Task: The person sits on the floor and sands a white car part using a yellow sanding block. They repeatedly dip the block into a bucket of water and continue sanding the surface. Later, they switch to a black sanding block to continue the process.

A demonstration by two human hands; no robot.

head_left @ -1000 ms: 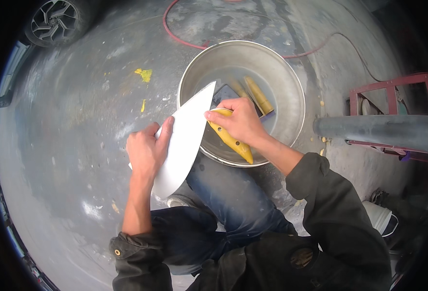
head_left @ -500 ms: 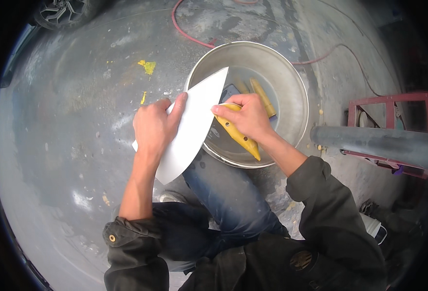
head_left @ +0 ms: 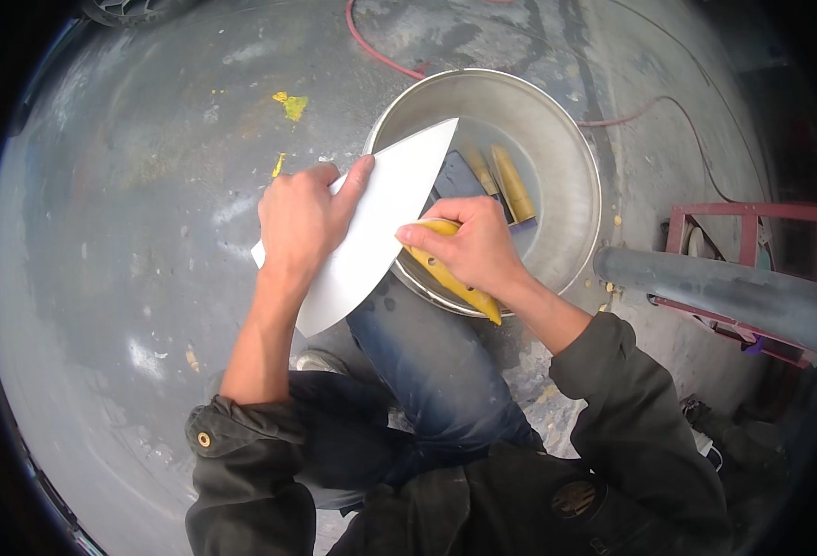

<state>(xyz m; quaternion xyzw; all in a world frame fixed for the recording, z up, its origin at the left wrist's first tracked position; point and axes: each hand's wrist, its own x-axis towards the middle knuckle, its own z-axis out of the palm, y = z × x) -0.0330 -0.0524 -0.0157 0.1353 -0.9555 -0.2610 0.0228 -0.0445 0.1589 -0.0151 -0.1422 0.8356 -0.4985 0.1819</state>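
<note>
My left hand (head_left: 302, 218) grips a white, thin, curved-edged piece (head_left: 382, 218) along its left side, thumb on its upper face. The piece tapers to a point over a round metal basin (head_left: 570, 176). In my right hand (head_left: 464, 246) is a yellow tapered block with holes (head_left: 450, 278), thumb and fingers closed on its upper end, touching or very near the white piece's curved right edge. Inside the basin, shallow water holds yellow blocks (head_left: 512, 181) and a dark flat rectangular object (head_left: 452, 171).
A red metal frame (head_left: 748, 211) stands at the right with a long grey tube (head_left: 705, 278) across it. A red hose (head_left: 371, 46) runs behind the basin. My knee (head_left: 418, 371) is below it. A wheel (head_left: 126, 9) shows at top left, yellow patches (head_left: 292, 107) on the floor.
The white piece has risen and moved right with my left hand. My right hand with the yellow block has shifted lower along its edge. The whole view has shifted slightly.
</note>
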